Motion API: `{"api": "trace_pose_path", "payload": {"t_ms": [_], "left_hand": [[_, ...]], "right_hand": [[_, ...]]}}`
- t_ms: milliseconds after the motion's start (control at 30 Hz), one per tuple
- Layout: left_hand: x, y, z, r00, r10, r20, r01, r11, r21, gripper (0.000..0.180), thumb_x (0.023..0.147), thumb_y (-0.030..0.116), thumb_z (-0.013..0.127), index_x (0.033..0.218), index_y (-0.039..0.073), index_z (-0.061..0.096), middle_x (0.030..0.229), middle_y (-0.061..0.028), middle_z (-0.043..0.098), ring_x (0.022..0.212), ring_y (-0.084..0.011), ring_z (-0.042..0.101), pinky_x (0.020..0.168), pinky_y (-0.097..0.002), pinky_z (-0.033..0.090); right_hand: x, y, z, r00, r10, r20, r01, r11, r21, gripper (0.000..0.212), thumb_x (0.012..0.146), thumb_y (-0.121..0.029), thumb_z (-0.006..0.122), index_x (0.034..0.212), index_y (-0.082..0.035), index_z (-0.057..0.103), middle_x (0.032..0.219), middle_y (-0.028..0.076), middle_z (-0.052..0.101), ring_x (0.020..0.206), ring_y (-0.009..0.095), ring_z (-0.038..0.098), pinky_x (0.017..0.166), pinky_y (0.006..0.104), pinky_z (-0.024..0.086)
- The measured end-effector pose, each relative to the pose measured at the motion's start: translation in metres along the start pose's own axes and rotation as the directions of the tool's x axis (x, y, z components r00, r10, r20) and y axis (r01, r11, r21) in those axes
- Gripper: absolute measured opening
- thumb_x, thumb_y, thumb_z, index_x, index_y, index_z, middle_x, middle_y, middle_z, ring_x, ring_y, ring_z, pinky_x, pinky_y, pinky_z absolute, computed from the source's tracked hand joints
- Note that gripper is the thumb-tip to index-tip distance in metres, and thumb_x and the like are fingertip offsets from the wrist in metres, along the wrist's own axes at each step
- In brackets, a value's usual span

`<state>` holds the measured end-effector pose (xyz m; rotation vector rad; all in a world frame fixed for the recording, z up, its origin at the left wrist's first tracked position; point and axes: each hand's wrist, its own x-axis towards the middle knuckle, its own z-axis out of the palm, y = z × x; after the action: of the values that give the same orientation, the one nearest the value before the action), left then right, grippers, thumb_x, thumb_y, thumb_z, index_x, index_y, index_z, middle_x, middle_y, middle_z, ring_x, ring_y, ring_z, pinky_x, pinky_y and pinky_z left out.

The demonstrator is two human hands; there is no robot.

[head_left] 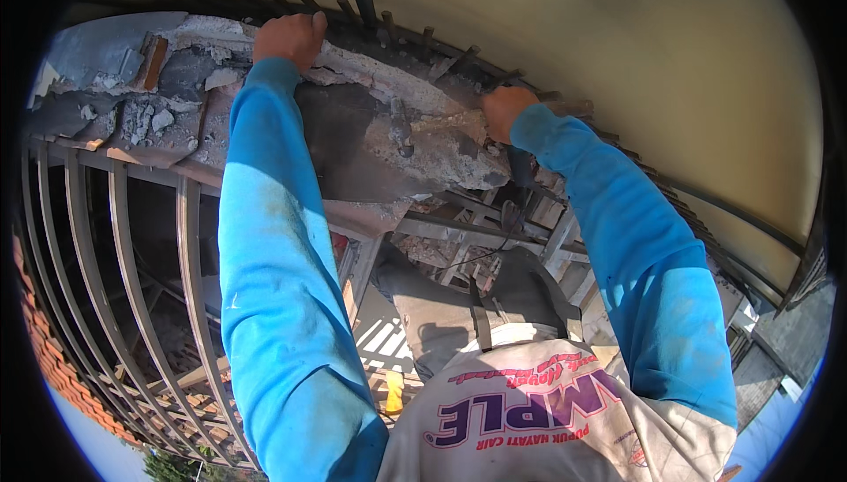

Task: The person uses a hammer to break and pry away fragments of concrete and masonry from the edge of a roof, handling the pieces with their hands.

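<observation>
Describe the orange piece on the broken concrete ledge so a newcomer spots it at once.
Find the large tan wall at upper right, then the broken concrete ledge below and left of it. Left of the left hand, a narrow orange-brown piece sits on that ledge; its colour sets it apart from the grey rubble around it.

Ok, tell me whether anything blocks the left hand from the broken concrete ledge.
Nothing visible does: the left hand appears to rest on the broken concrete ledge. Loose rubble lies to its left and metal bar stubs line the far side, neither in between. What lies beneath the hand is hidden.
</observation>
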<state>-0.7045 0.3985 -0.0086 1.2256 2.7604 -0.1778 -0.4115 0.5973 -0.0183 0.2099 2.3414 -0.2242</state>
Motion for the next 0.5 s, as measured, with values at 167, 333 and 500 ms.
{"api": "trace_pose_path", "payload": {"t_ms": [167, 333, 500], "left_hand": [[-0.008, 0.004, 0.000, 0.998, 0.052, 0.034, -0.052, 0.998, -0.022, 0.047, 0.099, 0.035, 0.036, 0.087, 0.006, 0.071, 0.090, -0.0166, 0.070, 0.085, -0.0392, 0.065, 0.078, -0.0504, 0.052], [-0.007, -0.003, 0.005, 0.999, 0.046, 0.006, -0.046, 0.999, 0.010, 0.043, 0.099, 0.034, 0.035, 0.089, 0.008, 0.068, 0.089, -0.0157, 0.069, 0.085, -0.0396, 0.064, 0.077, -0.0515, 0.051], [-0.003, 0.004, -0.007, 0.998, 0.060, 0.031, -0.061, 0.998, 0.027, 0.042, 0.099, 0.034, 0.033, 0.091, 0.010, 0.066, 0.089, -0.0157, 0.069, 0.083, -0.0405, 0.064, 0.077, -0.0525, 0.050]], "right_hand": [[-0.079, -0.080, 0.043, 0.914, -0.404, 0.027, 0.395, 0.903, 0.168, 0.029, 0.071, -0.012, 0.065, 0.096, 0.002, 0.063, 0.075, 0.022, 0.067, 0.074, 0.038, 0.068, 0.066, 0.0476, 0.055], [-0.120, -0.142, 0.059, 0.467, -0.846, 0.257, 0.884, 0.449, -0.130, 0.011, 0.070, -0.014, 0.066, 0.074, -0.004, 0.067, 0.063, 0.014, 0.066, 0.070, 0.032, 0.069, 0.063, 0.0439, 0.057], [-0.030, -0.046, 0.019, 0.894, -0.432, 0.117, 0.432, 0.902, 0.027, 0.020, 0.074, -0.010, 0.063, 0.092, -0.002, 0.070, 0.087, 0.018, 0.069, 0.079, 0.035, 0.069, 0.067, 0.0450, 0.057]]}}
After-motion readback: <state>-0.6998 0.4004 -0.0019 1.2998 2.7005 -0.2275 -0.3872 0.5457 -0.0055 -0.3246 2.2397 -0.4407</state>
